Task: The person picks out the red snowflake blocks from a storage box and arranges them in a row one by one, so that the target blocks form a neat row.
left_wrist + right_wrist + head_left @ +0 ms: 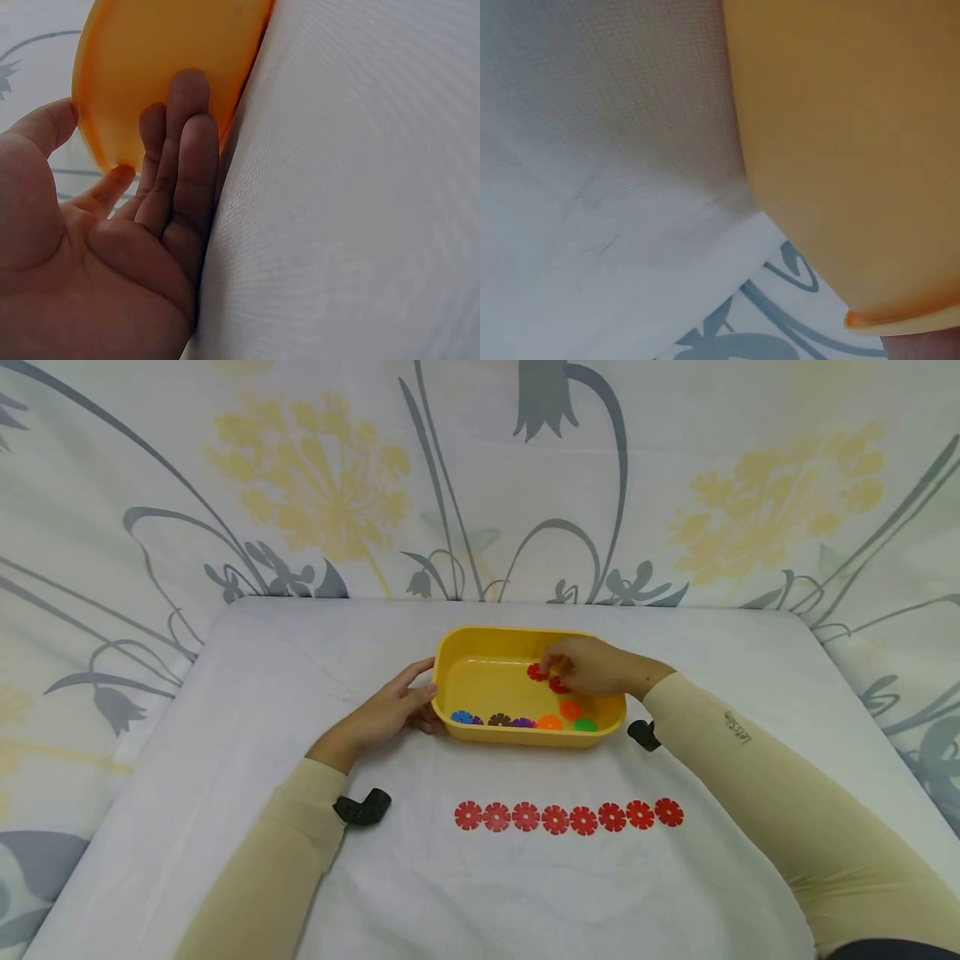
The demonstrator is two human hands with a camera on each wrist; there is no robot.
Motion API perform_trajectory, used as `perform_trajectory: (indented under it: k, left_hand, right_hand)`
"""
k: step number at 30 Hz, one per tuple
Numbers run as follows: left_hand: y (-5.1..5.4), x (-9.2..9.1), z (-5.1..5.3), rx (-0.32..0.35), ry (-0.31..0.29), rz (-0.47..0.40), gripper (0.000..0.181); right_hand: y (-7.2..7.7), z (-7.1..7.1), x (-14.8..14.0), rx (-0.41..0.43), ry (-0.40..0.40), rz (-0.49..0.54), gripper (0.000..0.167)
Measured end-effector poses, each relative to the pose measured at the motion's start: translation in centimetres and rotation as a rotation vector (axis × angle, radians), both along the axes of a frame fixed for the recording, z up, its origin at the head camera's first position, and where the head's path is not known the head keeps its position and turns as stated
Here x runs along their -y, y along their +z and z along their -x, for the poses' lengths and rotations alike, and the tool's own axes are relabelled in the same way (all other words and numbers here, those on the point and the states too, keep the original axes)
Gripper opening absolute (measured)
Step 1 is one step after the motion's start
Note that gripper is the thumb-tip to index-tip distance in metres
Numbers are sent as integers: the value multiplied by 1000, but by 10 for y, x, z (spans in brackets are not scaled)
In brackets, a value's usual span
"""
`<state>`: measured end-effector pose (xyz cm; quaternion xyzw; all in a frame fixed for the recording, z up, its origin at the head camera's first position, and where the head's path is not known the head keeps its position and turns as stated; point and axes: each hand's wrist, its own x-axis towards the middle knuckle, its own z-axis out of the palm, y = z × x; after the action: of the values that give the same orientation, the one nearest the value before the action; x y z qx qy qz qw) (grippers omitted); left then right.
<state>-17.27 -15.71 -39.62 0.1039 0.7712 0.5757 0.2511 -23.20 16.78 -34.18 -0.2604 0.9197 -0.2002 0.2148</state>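
Note:
A yellow plastic basin (480,670) stands on the white-covered table. My left hand (384,710) rests against its left end from outside, with fairly straight fingers and thumb touching the wall and rim in the left wrist view. My right hand (588,667) reaches over the right side into the basin, fingers bent downward. At those fingertips are two red notched discs, one by the leading finger (537,672) and another partly covered by the hand. Whether they are pinched or merely touched, I cannot tell. The right wrist view shows mostly the basin's outer wall (847,150).
Blue (461,717), brown, purple, orange (570,710) and green discs (585,725) lie along the basin's near side. In front of it, several red notched discs (555,820) form a row on the cloth. Flower-patterned fabric (480,485) hangs behind the table.

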Motion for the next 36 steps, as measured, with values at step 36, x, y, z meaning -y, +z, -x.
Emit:
perform_trajectory:
  k: [36]
  left_hand:
    - [0, -1, -1, 10, 14, -21, 55]
  right_hand:
    - [-5, -6, 6, 73, -2, -109, 23]
